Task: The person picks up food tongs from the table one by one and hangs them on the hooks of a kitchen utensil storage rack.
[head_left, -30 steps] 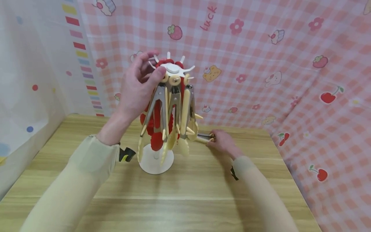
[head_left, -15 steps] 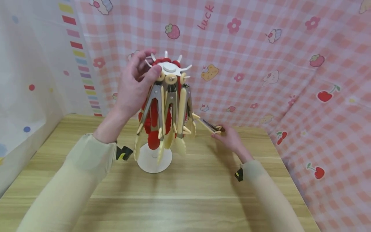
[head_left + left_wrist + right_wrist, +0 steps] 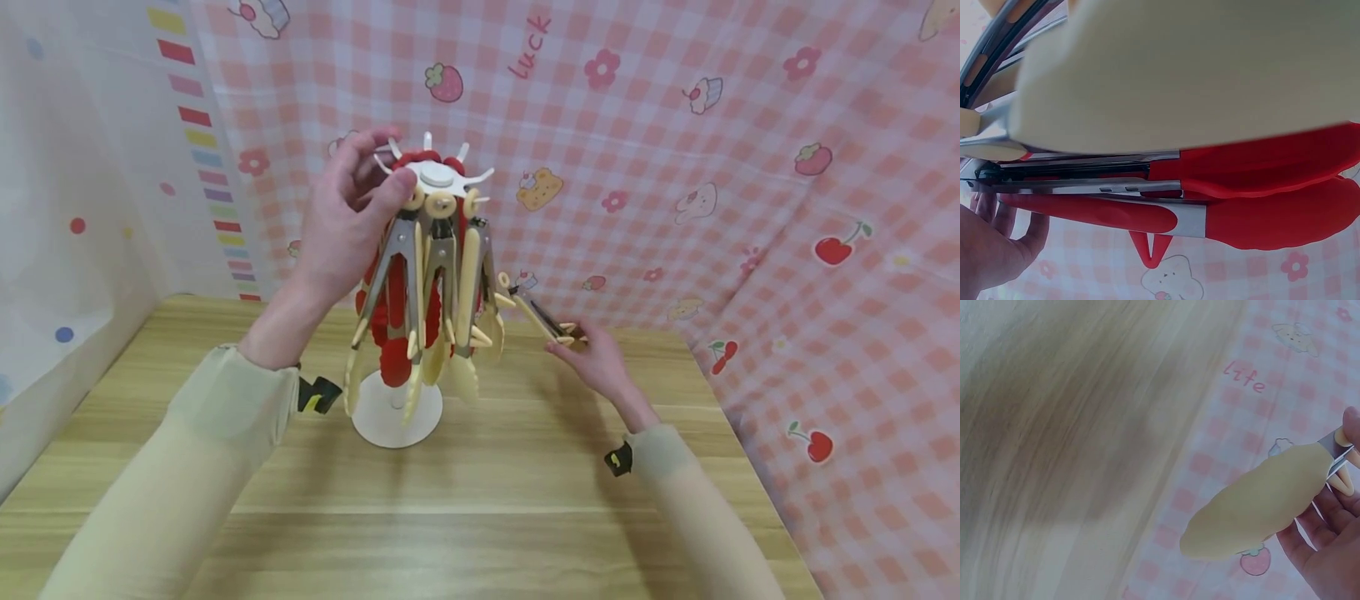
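My left hand (image 3: 341, 212) grips the top of a white hanging rack (image 3: 437, 173), thumb over its upper face and fingers behind the hooks. Cream tongs (image 3: 468, 283) hang by their rings on the near side, and red tongs (image 3: 396, 362) hang behind them. Up close in the left wrist view, a cream tong head (image 3: 1179, 81) covers part of the red tongs (image 3: 1272, 219). To the right of the rack, my right hand (image 3: 600, 362) holds another pair of cream tongs (image 3: 543, 318) near the heads, ring end tilted up toward the rack. One scalloped head (image 3: 1260, 506) fills the right wrist view.
The rack stands on a round white base (image 3: 397, 425) on a wood-grain table (image 3: 480, 500). A pink checked cloth (image 3: 600, 167) hangs behind and to the right, and a white dotted cloth (image 3: 90, 167) hangs on the left.
My right hand has shifted a little to the right, and the ring end of its tongs has risen and come out from behind the rack. My left hand keeps its hold.
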Tool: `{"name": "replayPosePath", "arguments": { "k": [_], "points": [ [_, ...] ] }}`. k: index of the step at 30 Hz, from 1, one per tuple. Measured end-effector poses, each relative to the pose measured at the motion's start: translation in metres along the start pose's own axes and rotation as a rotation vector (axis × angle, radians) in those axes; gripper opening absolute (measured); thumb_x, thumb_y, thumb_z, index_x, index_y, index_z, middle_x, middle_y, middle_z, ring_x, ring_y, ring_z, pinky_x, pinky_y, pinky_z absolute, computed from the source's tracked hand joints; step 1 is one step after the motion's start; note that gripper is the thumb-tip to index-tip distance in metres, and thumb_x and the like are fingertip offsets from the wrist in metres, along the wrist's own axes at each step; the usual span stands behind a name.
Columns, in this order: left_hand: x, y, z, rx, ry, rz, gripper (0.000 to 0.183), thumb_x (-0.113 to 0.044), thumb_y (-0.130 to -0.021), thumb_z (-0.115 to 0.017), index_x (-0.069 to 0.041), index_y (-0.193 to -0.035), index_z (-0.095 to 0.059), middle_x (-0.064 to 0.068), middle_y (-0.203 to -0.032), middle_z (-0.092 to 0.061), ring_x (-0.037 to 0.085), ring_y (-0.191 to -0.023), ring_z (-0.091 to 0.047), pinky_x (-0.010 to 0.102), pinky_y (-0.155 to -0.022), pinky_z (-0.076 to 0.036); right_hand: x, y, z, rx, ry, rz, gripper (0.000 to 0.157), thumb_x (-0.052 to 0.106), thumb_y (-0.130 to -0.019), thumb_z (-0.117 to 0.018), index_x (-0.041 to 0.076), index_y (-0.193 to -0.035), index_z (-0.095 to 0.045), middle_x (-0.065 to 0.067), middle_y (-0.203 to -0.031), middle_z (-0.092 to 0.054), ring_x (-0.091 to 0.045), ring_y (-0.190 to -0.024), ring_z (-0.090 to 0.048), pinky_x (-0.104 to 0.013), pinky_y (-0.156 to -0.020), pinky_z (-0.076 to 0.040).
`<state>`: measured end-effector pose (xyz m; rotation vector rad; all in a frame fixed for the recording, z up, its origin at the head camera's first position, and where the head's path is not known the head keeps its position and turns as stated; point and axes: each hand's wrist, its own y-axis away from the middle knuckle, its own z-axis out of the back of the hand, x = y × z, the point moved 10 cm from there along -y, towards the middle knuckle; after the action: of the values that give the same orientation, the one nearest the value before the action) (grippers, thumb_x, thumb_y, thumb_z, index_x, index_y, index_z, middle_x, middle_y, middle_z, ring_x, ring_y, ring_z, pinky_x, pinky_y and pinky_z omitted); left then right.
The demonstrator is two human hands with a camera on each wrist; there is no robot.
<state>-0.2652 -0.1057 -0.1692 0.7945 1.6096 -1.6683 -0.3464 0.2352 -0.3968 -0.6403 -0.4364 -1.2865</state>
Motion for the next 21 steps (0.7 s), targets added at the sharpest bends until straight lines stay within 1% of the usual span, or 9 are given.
{"name": "replayPosePath", "arguments": {
  "k": [2,4,8,13,16,21],
  "points": [
    [0.0,0.0,0.0,0.0,-0.001,0.001,0.05,-0.033,-0.098,-0.063,-0.015,-0.144,-0.055,-0.005,-0.119,-0.069,0.016,-0.107,-0.066,0.031,-0.108,-0.051,0.003,0.001,0.002,-0.016,-0.019,0.008,0.05,0.025,-0.094,-0.079,0.003,-0.135,-0.064,-0.022,-0.12,-0.072,-0.035,-0.11,-0.067,-0.046,-0.093,-0.055],
    [0.0,0.0,0.0,0.0,-0.002,0.003,0.05,-0.033,-0.098,-0.063,-0.015,-0.144,-0.055,-0.005,-0.119,-0.069,0.016,-0.108,-0.066,0.032,-0.109,-0.051,0.005,0.002,0.005,-0.029,-0.034,0.011,0.05,0.024,-0.093,-0.079,0.002,-0.135,-0.064,-0.023,-0.119,-0.072,-0.036,-0.111,-0.067,-0.051,-0.098,-0.056],
    [0.0,0.0,0.0,0.0,-0.009,0.005,0.05,-0.032,-0.098,-0.062,-0.015,-0.144,-0.055,-0.005,-0.118,-0.07,0.016,-0.107,-0.065,0.031,-0.108,-0.051,0.011,0.003,0.007,-0.032,-0.069,0.02,0.049,0.022,-0.093,-0.079,0.002,-0.135,-0.064,-0.023,-0.121,-0.071,-0.038,-0.114,-0.066,-0.058,-0.105,-0.054],
    [0.0,0.0,0.0,-0.001,-0.004,0.001,0.049,-0.031,-0.098,-0.061,-0.015,-0.144,-0.054,-0.008,-0.115,-0.069,0.016,-0.105,-0.064,0.028,-0.104,-0.051,0.017,0.004,0.011,-0.032,-0.104,0.01,0.051,0.025,-0.094,-0.079,0.003,-0.137,-0.063,-0.022,-0.128,-0.069,-0.039,-0.122,-0.065,-0.057,-0.11,-0.052],
    [0.0,0.0,0.0,0.001,0.0,0.002,0.048,-0.03,-0.099,-0.061,-0.015,-0.144,-0.054,-0.008,-0.115,-0.069,0.017,-0.104,-0.064,0.028,-0.103,-0.051,0.021,0.006,0.014,-0.035,-0.142,0.006,0.051,0.025,-0.095,-0.078,0.001,-0.136,-0.061,-0.023,-0.134,-0.067,-0.041,-0.128,-0.063,-0.059,-0.114,-0.049],
    [-0.001,0.0,-0.001,0.003,-0.005,0.001,0.048,-0.031,-0.098,-0.062,-0.016,-0.143,-0.055,-0.008,-0.115,-0.069,0.016,-0.104,-0.064,0.028,-0.103,-0.051,0.031,0.009,0.02,-0.048,-0.192,0.034,0.048,0.021,-0.095,-0.078,-0.001,-0.134,-0.061,-0.024,-0.134,-0.066,-0.042,-0.127,-0.062,-0.063,-0.116,-0.046]
  ]
}}
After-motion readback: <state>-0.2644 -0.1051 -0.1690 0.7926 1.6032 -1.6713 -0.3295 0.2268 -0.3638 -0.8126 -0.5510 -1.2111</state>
